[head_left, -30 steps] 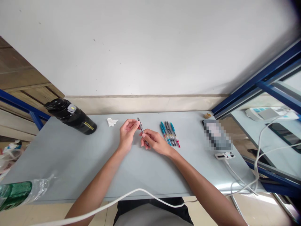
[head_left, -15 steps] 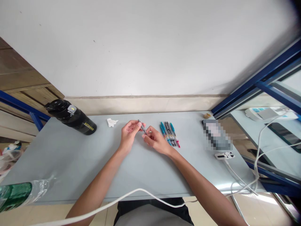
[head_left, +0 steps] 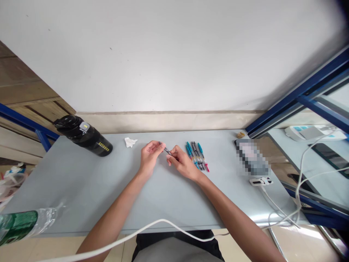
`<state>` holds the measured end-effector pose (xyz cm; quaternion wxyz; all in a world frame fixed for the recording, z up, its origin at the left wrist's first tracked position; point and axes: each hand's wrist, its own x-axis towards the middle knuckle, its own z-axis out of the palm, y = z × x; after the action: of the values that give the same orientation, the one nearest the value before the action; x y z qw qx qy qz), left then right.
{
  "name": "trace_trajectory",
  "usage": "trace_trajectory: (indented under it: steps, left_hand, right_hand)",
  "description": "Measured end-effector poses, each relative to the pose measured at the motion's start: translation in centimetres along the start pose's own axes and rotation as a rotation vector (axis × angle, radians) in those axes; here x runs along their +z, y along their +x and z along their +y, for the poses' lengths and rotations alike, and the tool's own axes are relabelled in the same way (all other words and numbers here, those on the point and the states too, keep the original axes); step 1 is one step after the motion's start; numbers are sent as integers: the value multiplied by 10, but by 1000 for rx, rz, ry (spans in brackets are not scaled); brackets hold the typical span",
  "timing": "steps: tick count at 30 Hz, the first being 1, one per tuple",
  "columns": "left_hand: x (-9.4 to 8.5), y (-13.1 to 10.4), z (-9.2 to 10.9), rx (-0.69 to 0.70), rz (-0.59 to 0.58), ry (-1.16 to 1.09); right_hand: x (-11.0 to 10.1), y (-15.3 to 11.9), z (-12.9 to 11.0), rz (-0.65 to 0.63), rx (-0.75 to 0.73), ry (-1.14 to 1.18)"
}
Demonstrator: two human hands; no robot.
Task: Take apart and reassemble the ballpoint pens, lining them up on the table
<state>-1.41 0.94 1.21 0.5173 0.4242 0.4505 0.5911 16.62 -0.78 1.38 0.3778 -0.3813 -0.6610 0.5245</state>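
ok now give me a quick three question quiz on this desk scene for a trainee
1. Multiple choice: which hand is nearer the row of pens? A) left B) right
2. True or false: both hands are touching one pen.
3. Fill in: between the black drink bottle and the left hand lies a crumpled white ____.

Key: 1. B, the right hand; 2. true; 3. tissue.

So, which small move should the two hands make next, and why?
Perhaps a gentle twist by the right hand while the left hand holds firm: they grip toward opposite ends of the slim dark pen, so one can turn against the other.
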Motion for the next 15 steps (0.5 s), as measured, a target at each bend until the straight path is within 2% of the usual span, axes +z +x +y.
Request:
trace_trajectory:
  steps: [8,15]
  left_hand:
    - [3,-1,0,-27,-16,-57]
    - [-2,0,4,-5,-203,-109]
  right_hand:
    - [-1,0,-3,14,-36,-160]
    - [-5,1,-2,63,-2,-153]
